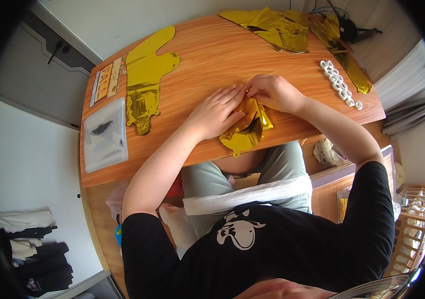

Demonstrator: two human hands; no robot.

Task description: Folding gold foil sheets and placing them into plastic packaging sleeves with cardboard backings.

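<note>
A shiny gold foil balloon (244, 138), flat and partly folded, lies near the front edge of the wooden table (200, 65). My left hand (217, 112) rests flat on its left side, fingers stretched out toward the far end. At that far end my right hand (277, 93) has its fingers bent and pinched together on the foil. The spot between its fingertips is mostly hidden. Another flat gold balloon (145, 74) is spread out to the left of my left forearm.
At the back lies more crumpled gold foil (282, 32), with a long gold piece (344, 57) at the right. Several small white rolls (339, 82) line the right side. A printed card (107, 82) and a clear plastic bag (105, 137) are at the left edge.
</note>
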